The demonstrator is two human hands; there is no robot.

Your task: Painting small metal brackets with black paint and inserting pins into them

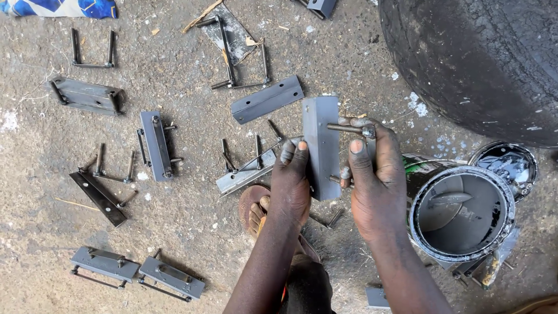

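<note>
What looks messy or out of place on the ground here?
Grey paint has run down the outside of the open paint can, and its lid lies wet beside it. White flecks spot the ground near the tyre. Both hands' fingertips are paint-smeared.

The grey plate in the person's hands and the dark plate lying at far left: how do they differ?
The held plate is light grey, gripped upright off the ground by the left hand and right hand, with bolts through it. The dark plate is nearly black, lies flat and slanted on the ground, untouched, a U-bolt beside it. Both are long, narrow metal strips.
</note>
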